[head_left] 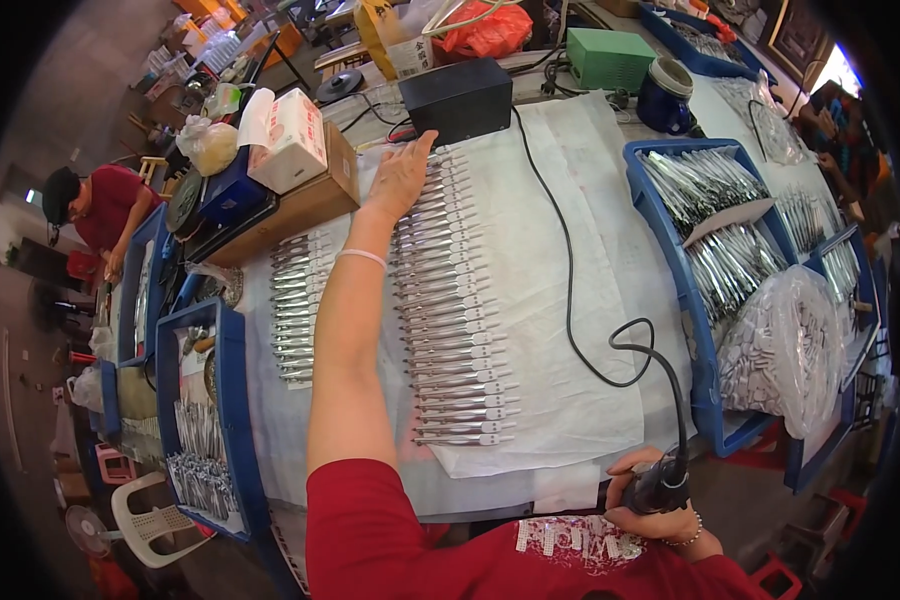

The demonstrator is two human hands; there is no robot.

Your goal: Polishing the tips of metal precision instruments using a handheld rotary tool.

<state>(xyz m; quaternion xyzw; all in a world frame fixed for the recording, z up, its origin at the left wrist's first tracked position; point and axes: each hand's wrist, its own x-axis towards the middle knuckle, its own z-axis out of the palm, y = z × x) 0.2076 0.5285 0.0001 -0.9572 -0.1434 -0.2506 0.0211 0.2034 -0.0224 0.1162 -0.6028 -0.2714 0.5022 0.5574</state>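
Row of metal strips [455,328] is lying side by side on a white sheet [580,420], running up toward a black box [457,100]. Left hand [400,178] is reaching over the far end of that row, fingers extended and a bit spread, gripping nothing visible. Its fingertips are pointing at the box; can't tell if touching. Right hand [670,522] is curling around a black tool [658,487] close to the red shirt [370,520], mostly closed on it. Black cord [569,290] is running from the tool across the sheet toward the box. Shorter row of strips [292,312] is lying left of the left forearm [345,370]. Right tray [708,400] and left tray [236,400], both blue, are holding more metal parts. Green box [610,58] and blue mug [662,105] are standing beyond the sheet
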